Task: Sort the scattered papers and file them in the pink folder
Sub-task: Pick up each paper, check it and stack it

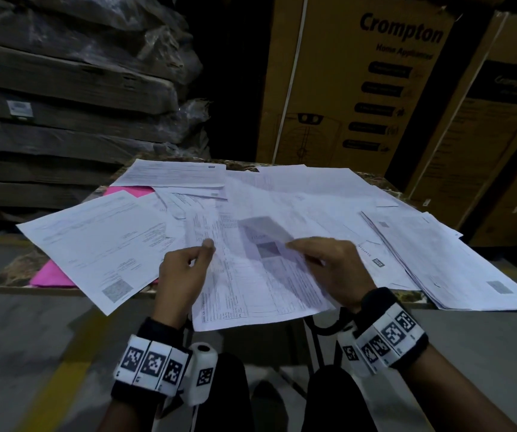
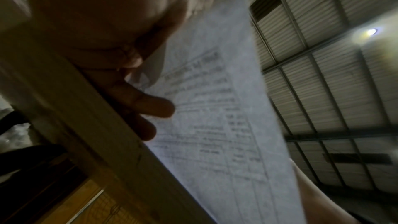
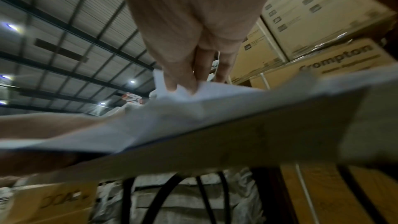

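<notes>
Sorting is in hand — no sheet filed yet. Left hand point(image 1: 185, 272) pinches the near sheet point(image 1: 251, 294) at its left edge; right hand point(image 1: 328, 263) pinches its right side. Other papers point(image 1: 313, 194) lie scattered across the desk point(image 1: 10, 275). Pink folder point(image 1: 51, 275) lies at the desk's left edge, mostly buried. Next move: stack the sheet squarely, then uncover the folder.
</notes>
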Demonstrator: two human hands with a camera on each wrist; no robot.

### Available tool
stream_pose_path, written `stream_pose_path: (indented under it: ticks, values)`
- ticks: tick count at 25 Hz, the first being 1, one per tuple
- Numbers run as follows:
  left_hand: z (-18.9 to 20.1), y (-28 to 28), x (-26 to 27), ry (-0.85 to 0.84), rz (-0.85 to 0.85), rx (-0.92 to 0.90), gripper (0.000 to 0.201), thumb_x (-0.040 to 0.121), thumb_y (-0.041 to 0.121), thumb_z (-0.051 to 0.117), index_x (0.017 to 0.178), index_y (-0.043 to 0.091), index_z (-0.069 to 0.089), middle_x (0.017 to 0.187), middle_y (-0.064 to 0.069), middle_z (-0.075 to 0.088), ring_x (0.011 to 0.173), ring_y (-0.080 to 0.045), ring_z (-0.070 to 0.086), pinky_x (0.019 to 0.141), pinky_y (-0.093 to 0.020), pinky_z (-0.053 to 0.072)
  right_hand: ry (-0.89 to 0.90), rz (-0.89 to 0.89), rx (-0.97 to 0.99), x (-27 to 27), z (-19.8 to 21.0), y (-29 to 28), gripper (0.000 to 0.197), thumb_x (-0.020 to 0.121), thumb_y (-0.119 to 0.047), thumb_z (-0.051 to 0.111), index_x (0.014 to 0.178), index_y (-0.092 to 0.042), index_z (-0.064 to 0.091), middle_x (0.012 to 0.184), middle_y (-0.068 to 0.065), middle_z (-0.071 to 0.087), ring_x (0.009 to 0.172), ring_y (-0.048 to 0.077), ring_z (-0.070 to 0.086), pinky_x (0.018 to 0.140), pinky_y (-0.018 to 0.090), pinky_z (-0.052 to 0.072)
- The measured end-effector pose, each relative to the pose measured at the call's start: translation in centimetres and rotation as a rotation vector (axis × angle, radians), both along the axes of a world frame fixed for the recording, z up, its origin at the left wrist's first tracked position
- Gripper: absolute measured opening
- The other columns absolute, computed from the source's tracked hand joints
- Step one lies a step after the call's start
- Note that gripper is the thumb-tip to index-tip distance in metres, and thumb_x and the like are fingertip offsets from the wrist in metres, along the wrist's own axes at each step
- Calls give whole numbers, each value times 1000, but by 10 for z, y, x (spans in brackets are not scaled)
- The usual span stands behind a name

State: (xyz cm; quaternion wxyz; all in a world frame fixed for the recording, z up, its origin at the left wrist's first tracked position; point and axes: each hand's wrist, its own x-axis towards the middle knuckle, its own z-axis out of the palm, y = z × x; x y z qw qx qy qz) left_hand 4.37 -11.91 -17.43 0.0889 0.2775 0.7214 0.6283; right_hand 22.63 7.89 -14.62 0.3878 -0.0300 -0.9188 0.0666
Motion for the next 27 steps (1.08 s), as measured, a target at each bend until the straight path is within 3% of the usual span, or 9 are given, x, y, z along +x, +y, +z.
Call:
stream_pose_path:
  ticks: [3, 6, 8, 12, 16, 18, 20, 24, 27]
  values:
    - [0, 2, -3, -83, -16, 23, 59, 86, 81, 37, 96, 27, 59, 91, 7, 55, 92, -13, 52, 87, -34, 41, -130, 130, -66, 1, -16, -15, 25, 79, -2, 80, 102, -11, 79, 102, 1, 77, 91, 9, 72, 85, 8, 50]
    - [2, 0, -4, -90, -33, 8, 57, 89, 65, 48, 130, 27, 61, 127, 14, 59, 121, -16, 55, 104, -40, 45, -225, 212, -142, 4, -24, -24, 17, 83, -12, 78, 99, -15, 80, 104, -2, 77, 94, 5, 71, 83, 13, 53]
    - [0, -1, -5, -13, -39, -53, 59, 86, 61, 62, 136, 30, 58, 137, 13, 56, 123, -15, 53, 105, -40, 44, -261, 230, -171, 5, -25, -29, 14, 84, -14, 76, 97, -18, 80, 104, -4, 77, 95, 4, 70, 82, 12, 52]
    - [-8, -3, -9, 92, -54, -71, 52, 80, 32, 83, 129, 28, 64, 135, 9, 60, 121, -7, 52, 103, -32, 42, -270, 275, -257, 7, -26, -34, 13, 89, -13, 72, 99, -17, 79, 108, -4, 76, 99, 3, 70, 84, 18, 55]
    - [-13, -6, -13, 44, -45, -34, 36, 80, 16, 82, 115, 20, 74, 129, 3, 66, 120, -13, 58, 105, -40, 48, -137, 208, -342, 17, -25, -26, 21, 86, 1, 71, 102, -12, 78, 114, -3, 74, 107, 5, 68, 90, 28, 56]
    - [-15, -8, -14, -19, -17, 34, 29, 83, 9, 78, 110, 18, 76, 124, 2, 68, 114, -11, 62, 100, -34, 52, -79, 97, -391, 25, -23, -15, 27, 85, 6, 71, 101, -14, 79, 116, -6, 73, 110, 5, 66, 92, 31, 55]
    - [-15, -9, -13, -81, 18, 98, 25, 86, 2, 71, 107, 14, 76, 120, 0, 70, 108, -4, 63, 86, -17, 54, -49, -17, -456, 31, -18, -5, 24, 87, 0, 70, 102, -18, 78, 119, -10, 71, 113, 3, 63, 91, 31, 53]
    - [-16, -6, -12, -207, 84, 200, 21, 89, 0, 65, 102, 12, 77, 116, -2, 71, 109, -15, 66, 89, -31, 57, -32, -148, -542, 37, -6, 18, 13, 91, -17, 70, 100, -22, 78, 128, -11, 66, 119, 5, 58, 91, 32, 51]
    - [-12, -4, -9, -286, 116, 267, 19, 90, -1, 62, 99, 8, 76, 108, 1, 72, 103, -12, 67, 71, -16, 55, -236, -233, -565, 36, 0, 32, 9, 90, -28, 71, 95, -27, 78, 139, -8, 59, 128, 9, 53, 105, 39, 44]
